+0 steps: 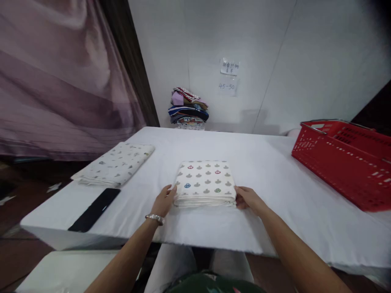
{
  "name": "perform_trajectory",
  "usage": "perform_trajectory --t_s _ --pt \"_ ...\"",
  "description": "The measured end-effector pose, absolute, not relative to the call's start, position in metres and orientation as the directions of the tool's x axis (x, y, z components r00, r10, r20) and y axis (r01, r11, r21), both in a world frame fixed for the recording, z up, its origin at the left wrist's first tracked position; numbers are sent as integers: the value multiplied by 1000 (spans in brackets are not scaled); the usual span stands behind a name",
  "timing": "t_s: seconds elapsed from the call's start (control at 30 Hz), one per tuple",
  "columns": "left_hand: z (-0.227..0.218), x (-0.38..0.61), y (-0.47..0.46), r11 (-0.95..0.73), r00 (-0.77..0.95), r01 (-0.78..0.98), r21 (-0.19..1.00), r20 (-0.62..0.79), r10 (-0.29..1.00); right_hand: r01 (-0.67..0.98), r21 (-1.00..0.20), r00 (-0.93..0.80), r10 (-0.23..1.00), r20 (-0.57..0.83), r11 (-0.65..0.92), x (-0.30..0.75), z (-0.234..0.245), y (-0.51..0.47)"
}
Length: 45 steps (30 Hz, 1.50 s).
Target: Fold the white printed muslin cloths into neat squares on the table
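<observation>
From the head camera, straight to the middle of the white-covered desk (259, 158), and there's the folded cloth (205, 181), lying flat near the front edge, a neat white block with rows of grey motifs and a few picked out in red, blue and green! Its layers show along the near side, stacked one over another. In on the left comes the left hand (164, 202), half curled, fingertips right against the cloth's left edge, a silvery bracelet (155, 219) at the wrist. Across on the other flank, the right hand (248, 198) matches it, fingers bent against the right edge, by the near corner. Both make contact, though whether either one actually pinches the fabric, I cannot tell from here! Over to the left side of the desk, a second folded cloth (117, 162), white with small scattered prints, lies at a slant, and just in front of it a flat black object (95, 209) sits by the near edge. Far right, it's the red basket (336, 162), perforated sides and all, well apart from the hands. And at the back, beyond the desk, a stack of folded fabrics (188, 108) rises against the pale wall (265, 49), with a paper sign (228, 86) reading 45-50 to its right.
</observation>
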<state>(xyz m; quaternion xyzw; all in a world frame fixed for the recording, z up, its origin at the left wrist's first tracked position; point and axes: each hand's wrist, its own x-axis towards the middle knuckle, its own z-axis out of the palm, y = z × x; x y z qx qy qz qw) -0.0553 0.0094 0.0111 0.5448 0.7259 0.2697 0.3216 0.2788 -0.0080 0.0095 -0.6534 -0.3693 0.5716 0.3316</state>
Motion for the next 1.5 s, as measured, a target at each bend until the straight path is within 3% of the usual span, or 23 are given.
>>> perform_trajectory --t_s 0.2,0.33,0.4,0.47,0.53,0.6,0.67,0.77,0.87,1.0,1.13,1.23,1.37,1.5 --pt "18 -57 11 321 -192 626 710 -259 947 216 -862 115 888 -444 -459 266 12 -6" --pt "16 -55 10 304 -180 682 666 -250 951 293 -905 108 951 -289 -308 267 4 -15" --pt "15 -57 10 273 -147 689 671 -240 960 412 -892 90 983 -162 -185 276 -3 -21" --pt "13 -64 9 231 -113 672 704 -211 971 606 -796 38 999 29 1 290 -11 -27" --pt "10 -75 8 122 -70 701 703 -102 992 764 -597 -129 964 231 245 305 -19 -30" --pt "5 -88 7 -91 56 789 608 76 996 797 -371 -368 870 327 477 316 -25 -29" --pt "1 -98 6 -334 267 834 438 209 941 758 -205 -543 774 325 619 321 -27 -25" --pt "0 -104 8 -578 529 783 231 243 813 739 -51 -630 716 301 672 318 -23 -16" --pt "4 -101 13 -703 674 704 105 215 707 717 39 -676 680 282 696 312 -14 -8" --pt "12 -99 19 -781 764 624 21 192 615 643 84 -752 607 257 761 309 -12 4" --pt "12 -100 20 -811 783 583 42 235 576 602 44 -774 569 279 797 308 -20 13" --pt "13 -98 23 -785 723 602 145 318 613 651 -87 -685 633 360 754 303 -22 16" --pt "37 -89 32 -701 561 615 362 423 711 714 -371 -401 782 477 593 294 3 20" --pt "97 -70 36 -545 331 483 685 433 838 548 -671 -89 833 546 499 292 63 20"
